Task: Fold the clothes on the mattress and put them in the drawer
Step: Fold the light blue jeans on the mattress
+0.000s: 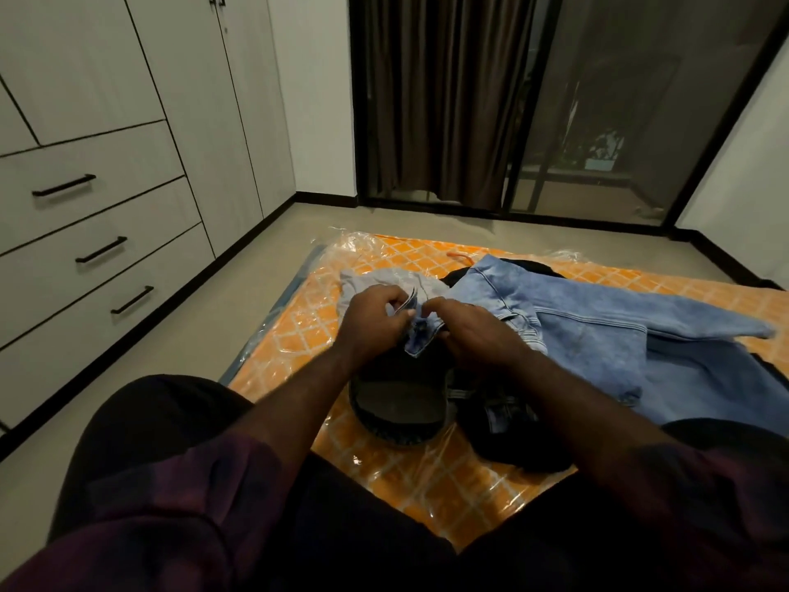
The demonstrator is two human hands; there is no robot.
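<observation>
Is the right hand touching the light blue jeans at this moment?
Touching. The head view shows the right hand with fingers curled round the waistband of the light blue jeans, with the left hand pinching it too.

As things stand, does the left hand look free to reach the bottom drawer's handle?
Probably not yet. The left hand is pinching the waistband of the light blue jeans together with the right hand. The bottom drawer handle is unobstructed across bare floor, but looks beyond a seated arm's reach.
</observation>
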